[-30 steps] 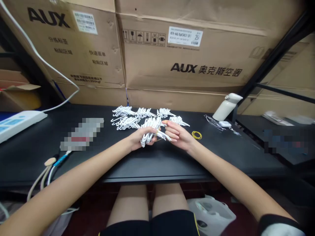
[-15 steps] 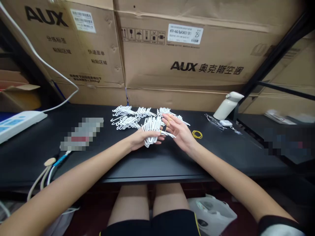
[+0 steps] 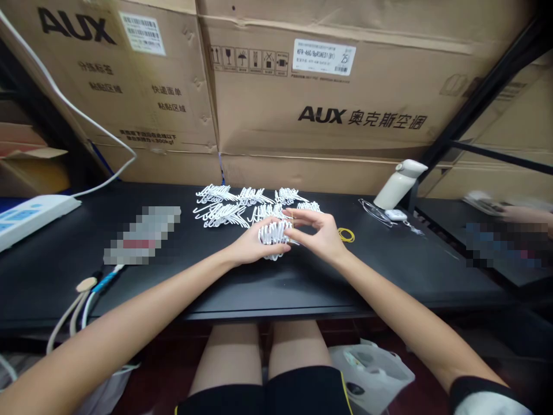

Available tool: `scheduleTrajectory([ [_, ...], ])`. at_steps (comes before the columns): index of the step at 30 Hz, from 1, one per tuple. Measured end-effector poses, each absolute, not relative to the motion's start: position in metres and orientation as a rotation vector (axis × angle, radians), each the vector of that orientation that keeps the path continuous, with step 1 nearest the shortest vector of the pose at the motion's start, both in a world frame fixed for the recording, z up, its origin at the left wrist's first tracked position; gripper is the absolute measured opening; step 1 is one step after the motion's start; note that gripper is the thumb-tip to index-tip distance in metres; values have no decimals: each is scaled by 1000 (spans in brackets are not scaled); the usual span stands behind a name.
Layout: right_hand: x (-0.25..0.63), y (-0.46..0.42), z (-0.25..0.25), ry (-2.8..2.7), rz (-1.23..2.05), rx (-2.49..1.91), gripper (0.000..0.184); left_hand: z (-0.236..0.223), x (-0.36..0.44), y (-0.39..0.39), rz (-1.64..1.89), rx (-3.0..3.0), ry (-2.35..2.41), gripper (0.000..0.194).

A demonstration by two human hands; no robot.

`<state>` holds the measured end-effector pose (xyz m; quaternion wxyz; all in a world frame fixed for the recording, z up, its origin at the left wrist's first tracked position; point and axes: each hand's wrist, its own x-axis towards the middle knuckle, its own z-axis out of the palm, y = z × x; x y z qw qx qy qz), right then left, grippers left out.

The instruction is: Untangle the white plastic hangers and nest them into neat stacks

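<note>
My left hand (image 3: 250,245) is closed around a bundle of white hooks (image 3: 273,235), thumb in front, the curved ends facing me. At the bundle's right side, my right hand (image 3: 325,233) pinches a thin yellow rubber band (image 3: 291,214); its thumb and fingertips touch or nearly touch the hooks. Part of the band is hidden by fingers. Behind the hands, several more clusters of white hooks (image 3: 222,215) lie in two rows on the black desk (image 3: 254,291). To the right of my right hand lie loose yellow rubber bands (image 3: 346,234).
A white bottle (image 3: 400,184), glasses (image 3: 375,212) and a small white case (image 3: 395,215) stand at right. At left are a blurred-out phone-like object (image 3: 144,236) and a power strip (image 3: 37,216). Cardboard boxes (image 3: 324,138) wall the back. Another person's hand (image 3: 529,214) shows far right.
My right hand has turned and its fingers have closed in on the bundle with the band. The held bundle has rotated and shifted slightly right. Another person's hand has appeared at far right.
</note>
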<state>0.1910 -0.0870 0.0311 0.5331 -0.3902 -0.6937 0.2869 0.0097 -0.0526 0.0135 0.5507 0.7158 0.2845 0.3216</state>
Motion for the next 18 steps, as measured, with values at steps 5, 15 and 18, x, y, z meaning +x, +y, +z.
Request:
scheduleTrajectory([
  [5,181,-95,33,-2006,198,-909,43,7,14,-51,717,1780,649,46],
  [15,177,-80,32,-2286,69,-838,27,4,18,-54,716,2020,700,42],
  [18,178,-79,37,-2357,106,-867,22,5,17,-57,774,2072,849,63],
])
